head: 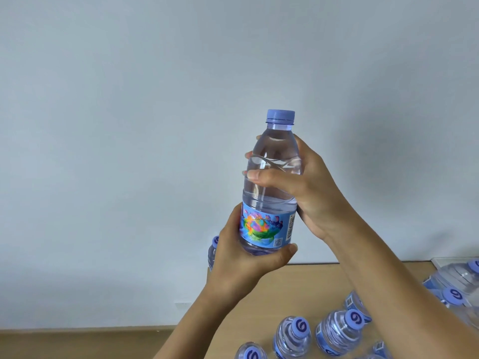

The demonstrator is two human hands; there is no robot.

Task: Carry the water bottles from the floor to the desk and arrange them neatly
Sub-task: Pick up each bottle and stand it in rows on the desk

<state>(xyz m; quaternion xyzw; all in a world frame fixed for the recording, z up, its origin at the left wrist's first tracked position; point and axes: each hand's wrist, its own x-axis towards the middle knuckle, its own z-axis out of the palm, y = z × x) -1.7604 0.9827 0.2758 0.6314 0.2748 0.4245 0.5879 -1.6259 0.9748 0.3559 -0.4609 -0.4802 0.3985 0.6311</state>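
A clear bottle (270,182) with a blue cap and a blue label bearing a multicoloured print stands almost upright at the frame's centre, raised above the desk (298,286), full of water. More capped bottles (337,330) stand on the desk at lower right; another (213,251) peeks out at the desk's left edge.

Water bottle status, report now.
Left hand grips base, right hand grips shoulder of clear capped plastic water bottle, upright above wooden desk. Other bottles standing below.
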